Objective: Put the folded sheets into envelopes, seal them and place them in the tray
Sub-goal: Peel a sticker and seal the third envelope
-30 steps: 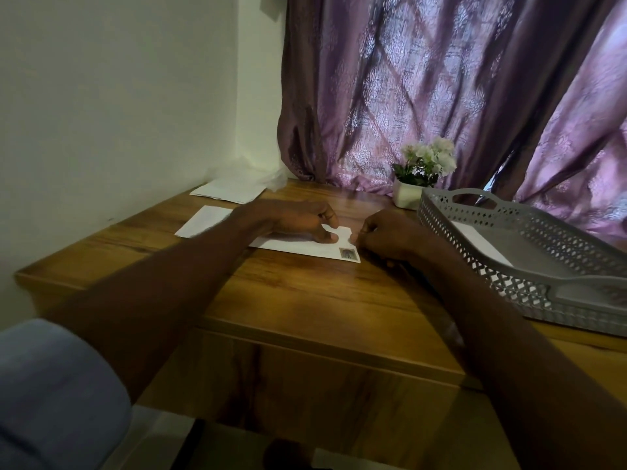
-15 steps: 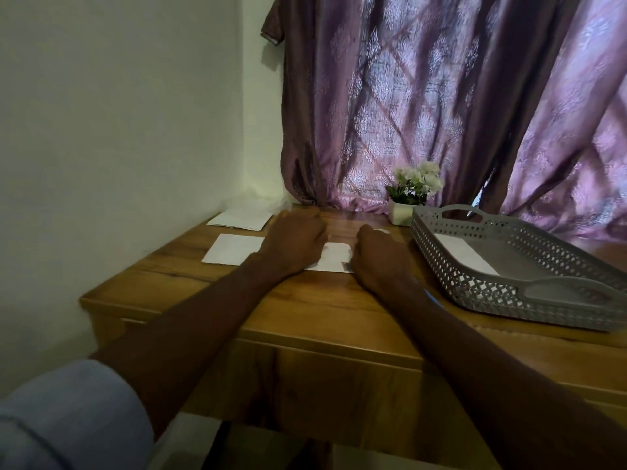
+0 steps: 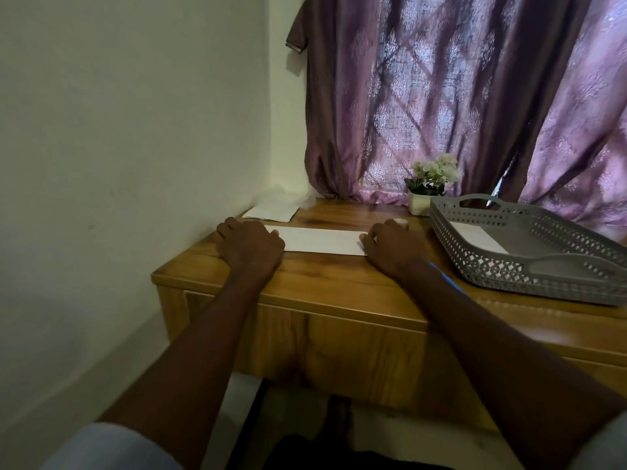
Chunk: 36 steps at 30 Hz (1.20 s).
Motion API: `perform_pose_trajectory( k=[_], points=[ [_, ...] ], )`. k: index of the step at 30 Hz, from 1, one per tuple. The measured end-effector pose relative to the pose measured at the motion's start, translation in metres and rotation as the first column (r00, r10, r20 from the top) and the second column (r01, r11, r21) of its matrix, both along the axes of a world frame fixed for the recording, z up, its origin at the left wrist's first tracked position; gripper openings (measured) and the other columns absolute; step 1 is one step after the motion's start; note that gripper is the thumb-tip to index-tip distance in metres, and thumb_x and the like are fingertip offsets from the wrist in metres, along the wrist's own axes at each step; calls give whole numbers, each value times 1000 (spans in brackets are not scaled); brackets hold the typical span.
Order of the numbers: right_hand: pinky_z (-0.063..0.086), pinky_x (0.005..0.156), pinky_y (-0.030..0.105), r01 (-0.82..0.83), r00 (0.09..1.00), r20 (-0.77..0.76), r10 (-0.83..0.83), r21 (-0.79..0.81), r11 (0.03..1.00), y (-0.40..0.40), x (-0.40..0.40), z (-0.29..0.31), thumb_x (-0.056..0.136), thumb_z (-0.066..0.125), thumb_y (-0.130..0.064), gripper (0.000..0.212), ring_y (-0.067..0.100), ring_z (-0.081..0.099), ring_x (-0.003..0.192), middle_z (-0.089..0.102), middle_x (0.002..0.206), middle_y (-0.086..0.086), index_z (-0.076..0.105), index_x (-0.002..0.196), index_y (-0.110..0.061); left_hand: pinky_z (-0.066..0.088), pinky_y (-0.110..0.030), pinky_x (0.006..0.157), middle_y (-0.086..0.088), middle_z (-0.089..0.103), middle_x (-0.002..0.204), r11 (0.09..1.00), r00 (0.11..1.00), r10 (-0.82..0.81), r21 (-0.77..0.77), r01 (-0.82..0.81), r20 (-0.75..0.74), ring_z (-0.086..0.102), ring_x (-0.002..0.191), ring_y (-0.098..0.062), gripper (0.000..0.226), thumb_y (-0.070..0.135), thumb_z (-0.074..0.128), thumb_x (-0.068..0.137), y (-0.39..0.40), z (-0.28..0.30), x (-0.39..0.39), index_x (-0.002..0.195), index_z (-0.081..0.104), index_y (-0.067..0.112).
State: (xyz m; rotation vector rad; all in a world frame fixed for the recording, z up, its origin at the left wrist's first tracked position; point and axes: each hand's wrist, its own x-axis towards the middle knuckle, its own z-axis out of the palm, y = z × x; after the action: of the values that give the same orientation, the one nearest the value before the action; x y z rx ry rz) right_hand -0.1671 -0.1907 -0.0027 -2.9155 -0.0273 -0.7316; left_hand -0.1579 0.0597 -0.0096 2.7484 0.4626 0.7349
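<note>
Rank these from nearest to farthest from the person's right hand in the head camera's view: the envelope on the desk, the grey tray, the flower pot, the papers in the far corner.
From the right hand:
1. Envelope, under its fingertips, to its left.
2. Grey tray, just to its right.
3. Flower pot, behind it by the curtain; close to the tray's rank.
4. Papers, far left corner by the wall.

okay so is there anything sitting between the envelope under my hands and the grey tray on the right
Nothing visible blocks the way. The envelope lies flat on the desk with the left hand and right hand at its ends. Between it and the tray shows only the right hand. The flower pot stands further back.
</note>
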Motion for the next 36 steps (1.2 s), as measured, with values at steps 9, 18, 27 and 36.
perform_pose_trajectory(
  k=[9, 18, 27, 36],
  points=[
    [47, 91, 41, -54, 998, -16, 55, 52, 997, -3, -3, -2, 98, 56, -44, 28, 32, 61, 109, 59, 118, 8, 68, 107, -21, 36, -49, 112, -17, 55, 141, 889, 995, -45, -451, 81, 90, 47, 133, -39, 48, 38, 62, 94, 16, 8, 6, 131, 58, 8],
    [48, 84, 39, -37, 994, 106, 35, 15, 999, -2, -5, -3, 101, 51, -41, 28, 30, 62, 103, 60, 114, 8, 66, 108, -18, 60, -46, 94, -6, 75, 113, 502, 900, -57, -767, 401, 433, 72, 101, -26, 23, 16, 82, 85, 26, 8, 6, 108, 76, 20],
    [40, 99, 52, -246, 930, 285, 233, 11, 969, 19, 5, 39, 102, 45, -38, 41, 32, 52, 125, 59, 132, 7, 52, 135, -16, 65, -47, 77, -6, 78, 102, 237, 775, -74, -743, 625, 628, 75, 95, -29, 28, 10, 76, 91, 33, 7, -3, 100, 80, 36],
    [39, 80, 25, -424, 900, 193, 391, 175, 889, 11, 8, 91, 92, 66, -14, 26, 23, 65, 105, 74, 115, 6, 75, 116, -13, 60, -31, 72, -10, 76, 109, -62, 756, -188, -776, 628, 627, 73, 90, -24, 25, 2, 73, 92, 25, 18, -4, 112, 76, 17]
  ],
)
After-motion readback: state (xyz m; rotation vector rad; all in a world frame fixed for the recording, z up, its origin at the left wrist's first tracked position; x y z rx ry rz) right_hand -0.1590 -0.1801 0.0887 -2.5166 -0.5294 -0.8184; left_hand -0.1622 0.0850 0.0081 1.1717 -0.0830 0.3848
